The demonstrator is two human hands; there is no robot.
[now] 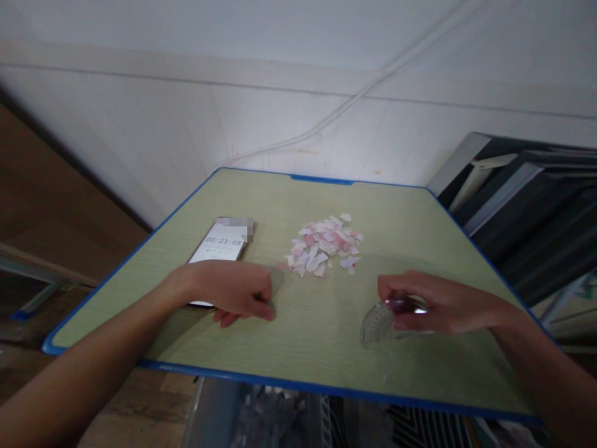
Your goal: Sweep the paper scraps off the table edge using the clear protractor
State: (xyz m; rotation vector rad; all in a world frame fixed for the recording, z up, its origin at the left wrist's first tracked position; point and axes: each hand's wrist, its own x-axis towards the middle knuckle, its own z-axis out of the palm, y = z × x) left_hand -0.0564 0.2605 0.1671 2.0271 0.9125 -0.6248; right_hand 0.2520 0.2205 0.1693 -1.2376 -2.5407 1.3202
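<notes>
My left hand point(233, 289) is curled closed over the table, its back towards me and its thumb at the right. It covers the lower part of a phone point(217, 249) that shows a timer at 00:23:08. Whatever lies inside those fingers, if anything, is hidden. On the right, my right hand point(429, 305) grips a clear semicircular protractor point(373, 326) between thumb and bent fingers, just over the tabletop; a dark, shiny patch shows between the fingers. Between the hands and farther back lies a loose heap of torn white and pink paper scraps point(326, 242).
The pale green table point(317, 336) has a blue rim and stands against a white wall with a cable point(336, 115). Dark flat folders or boards point(536, 193) lean at the right. A brown wooden panel point(56, 174) stands left. Below the front edge is a bin point(198, 417) with scraps.
</notes>
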